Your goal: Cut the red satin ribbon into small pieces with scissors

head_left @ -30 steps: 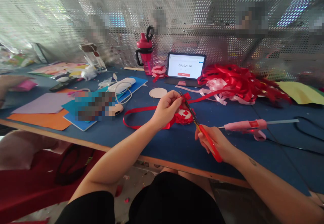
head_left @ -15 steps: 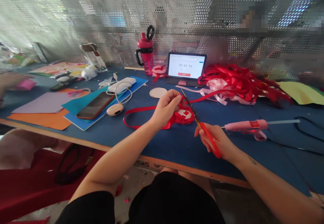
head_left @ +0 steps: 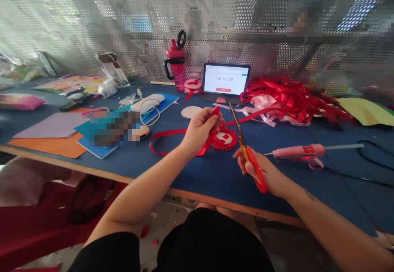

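Pinched between the fingers of my left hand (head_left: 199, 130) is a red ribbon (head_left: 169, 133), its folded end poking up above my thumb. A loop of that ribbon lies on the table to the left. Just right of my left hand rests a round red rosette (head_left: 226, 138) with a white and red centre, flat on the table. My right hand (head_left: 258, 167) grips red-handled scissors (head_left: 250, 157) whose blades look closed and point up and away, to the right of the ribbon end and apart from it.
A pink glue gun (head_left: 298, 152) with its cord lies on the right. Behind stand a ribbon heap (head_left: 286, 99), a tablet (head_left: 226, 79) with a timer and a red bottle (head_left: 176, 65). A pale disc (head_left: 191, 112) lies mid-table; coloured sheets (head_left: 46, 125) are on the left.
The scissors have swung slightly right, away from my left hand. The ribbon end now shows upright above my left thumb. Another person's hand at far left has gone from view.
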`<action>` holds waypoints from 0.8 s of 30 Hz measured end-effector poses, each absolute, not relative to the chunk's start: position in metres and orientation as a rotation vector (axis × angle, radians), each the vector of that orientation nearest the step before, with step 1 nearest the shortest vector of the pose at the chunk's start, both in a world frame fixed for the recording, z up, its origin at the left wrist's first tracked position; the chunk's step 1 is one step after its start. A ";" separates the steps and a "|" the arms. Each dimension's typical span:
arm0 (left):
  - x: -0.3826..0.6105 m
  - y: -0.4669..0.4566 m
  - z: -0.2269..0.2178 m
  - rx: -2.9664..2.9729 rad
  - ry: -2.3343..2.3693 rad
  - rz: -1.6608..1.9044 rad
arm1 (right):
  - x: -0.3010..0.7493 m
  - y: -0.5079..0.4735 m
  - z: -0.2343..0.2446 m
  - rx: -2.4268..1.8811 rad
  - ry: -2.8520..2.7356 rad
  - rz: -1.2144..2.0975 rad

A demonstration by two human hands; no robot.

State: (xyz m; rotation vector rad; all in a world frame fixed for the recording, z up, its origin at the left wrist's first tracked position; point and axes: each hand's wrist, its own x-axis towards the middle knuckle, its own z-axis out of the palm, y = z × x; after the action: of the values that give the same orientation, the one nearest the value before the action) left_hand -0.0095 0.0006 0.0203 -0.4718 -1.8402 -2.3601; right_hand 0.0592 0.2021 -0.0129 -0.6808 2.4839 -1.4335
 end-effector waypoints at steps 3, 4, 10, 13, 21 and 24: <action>-0.009 -0.002 0.020 -0.496 -1.828 -2.322 | 0.057 0.203 -0.015 -0.689 2.549 -1.328; -0.010 -0.002 0.020 -0.502 -1.822 -2.316 | 0.056 0.203 -0.015 -0.688 2.576 -1.306; -0.011 -0.004 0.020 -0.501 -1.795 -2.332 | 0.055 0.203 -0.010 -0.720 2.632 -1.215; -0.011 -0.004 0.021 -0.518 -1.795 -2.359 | 0.056 0.201 -0.006 -0.732 2.644 -1.168; -0.009 -0.008 0.025 -0.503 -1.941 -2.433 | 0.055 0.201 -0.004 -0.744 2.632 -1.149; -0.013 -0.013 0.028 -0.534 -2.089 -2.406 | 0.055 0.202 -0.001 -0.731 2.631 -1.136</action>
State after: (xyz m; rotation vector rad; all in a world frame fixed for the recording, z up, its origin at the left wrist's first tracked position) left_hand -0.0132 -0.0130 0.0278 -0.5344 -2.0895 -2.4063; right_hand 0.0545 0.2018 -0.0009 -0.7307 2.6309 -1.1360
